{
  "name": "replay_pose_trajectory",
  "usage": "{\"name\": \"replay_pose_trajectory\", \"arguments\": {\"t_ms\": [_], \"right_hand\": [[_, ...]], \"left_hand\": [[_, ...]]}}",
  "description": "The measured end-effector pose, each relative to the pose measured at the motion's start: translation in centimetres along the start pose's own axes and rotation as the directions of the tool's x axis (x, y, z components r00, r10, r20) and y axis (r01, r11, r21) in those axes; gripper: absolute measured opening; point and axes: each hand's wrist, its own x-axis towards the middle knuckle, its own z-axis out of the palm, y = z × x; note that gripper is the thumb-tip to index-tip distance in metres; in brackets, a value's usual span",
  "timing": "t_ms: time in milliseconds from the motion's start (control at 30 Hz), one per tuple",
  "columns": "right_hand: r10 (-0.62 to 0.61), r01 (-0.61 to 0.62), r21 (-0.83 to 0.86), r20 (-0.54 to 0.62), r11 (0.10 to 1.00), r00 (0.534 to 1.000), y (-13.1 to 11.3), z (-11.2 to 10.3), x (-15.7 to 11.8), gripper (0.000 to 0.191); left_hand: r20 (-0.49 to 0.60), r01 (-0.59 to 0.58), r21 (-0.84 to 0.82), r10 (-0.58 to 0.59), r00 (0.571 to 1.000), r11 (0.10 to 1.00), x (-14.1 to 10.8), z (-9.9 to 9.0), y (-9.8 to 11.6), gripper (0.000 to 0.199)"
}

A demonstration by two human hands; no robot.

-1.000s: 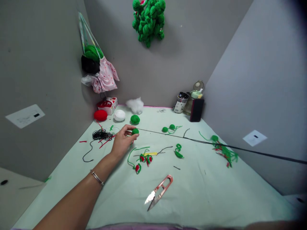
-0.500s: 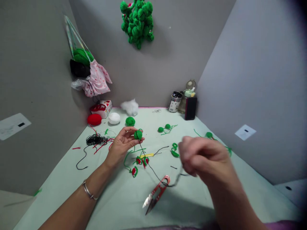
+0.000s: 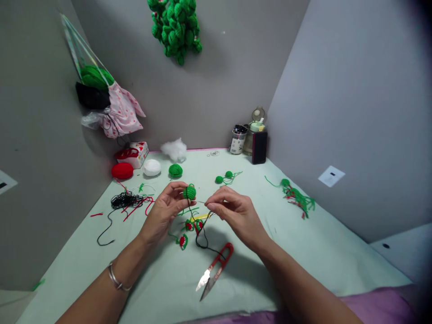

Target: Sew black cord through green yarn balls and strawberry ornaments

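My left hand (image 3: 168, 204) pinches a small green crocheted ball (image 3: 189, 193) between thumb and fingers, with black yarn (image 3: 199, 245) running across its front. To the right of the ball, my right hand (image 3: 227, 207) is closed on a thin needle (image 3: 200, 202), its tip pointing toward the ball. The black yarn hangs in a loop below both hands and reaches a pair of red-handled thread snips (image 3: 216, 270). Under the hands lie small red-and-green crocheted pieces (image 3: 183, 241) and a yellow-handled crochet hook (image 3: 201, 217), partly hidden.
Red yarn (image 3: 122, 171), white yarn (image 3: 151, 168) and green yarn (image 3: 175, 171) balls line the back left, near white stuffing (image 3: 175, 150). Tangled black yarn (image 3: 125, 200) lies at left. Green balls with tails (image 3: 223, 177) and scraps (image 3: 301, 200) lie right. A phone (image 3: 259, 147) stands behind.
My right hand has come left and in from the far right, close to the ball, with the needle now visible. The black yarn has slackened into a loop. The view has shifted slightly.
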Motion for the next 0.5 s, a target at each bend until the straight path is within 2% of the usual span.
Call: {"name": "replay_pose_trajectory", "arguments": {"t_ms": [133, 233, 367, 500], "right_hand": [[0.106, -0.105, 0.113, -0.006, 0.988, 0.994, 0.7, 0.6, 0.0, 0.016], [0.141, -0.137, 0.127, -0.021, 0.982, 0.990, 1.6, 1.2, -0.1, 0.020], [0.039, -0.044, -0.085, -0.062, 0.995, 0.997, 2.7, 1.8, -0.2, 0.016], [-0.073, 0.049, -0.286, -0.076, 0.957, 0.994, 3.0, 1.7, 0.0, 0.006]], "left_hand": [[0.004, -0.097, 0.196, 0.098, 0.995, 0.976, -0.2, 0.2, -0.7, 0.032], [-0.006, -0.181, 0.372, 0.198, 0.980, 0.910, -0.7, 0.5, -1.3, 0.034], [0.030, -0.297, 0.579, 0.344, 0.939, 0.759, -1.3, 0.5, -2.3, 0.036], [0.132, -0.405, 0.660, 0.433, 0.892, 0.633, -1.3, 0.0, -3.0, 0.037]]}}
